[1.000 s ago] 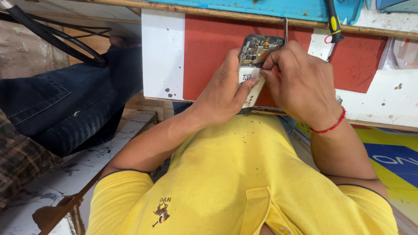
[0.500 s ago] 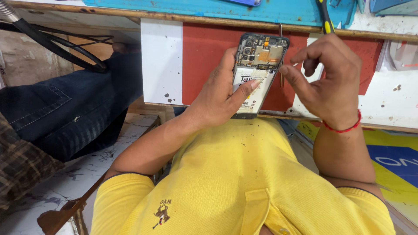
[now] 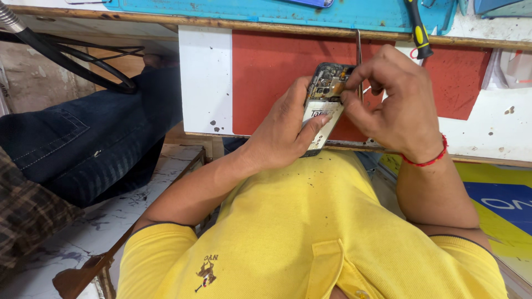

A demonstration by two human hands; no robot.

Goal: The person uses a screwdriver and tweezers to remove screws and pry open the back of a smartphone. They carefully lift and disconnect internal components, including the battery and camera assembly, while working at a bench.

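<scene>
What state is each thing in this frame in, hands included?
Phone: back cover off, circuit board exposed, held tilted above the lap.
Left hand: wrapped around the phone, thumb across its lower part.
Right hand: pinching thin metal tweezers, fingertips at the phone's upper end.
Screwdriver: lying unused on the bench edge.
Red thread bracelet: around the right wrist.
Black cable: hanging loose under the bench.
</scene>
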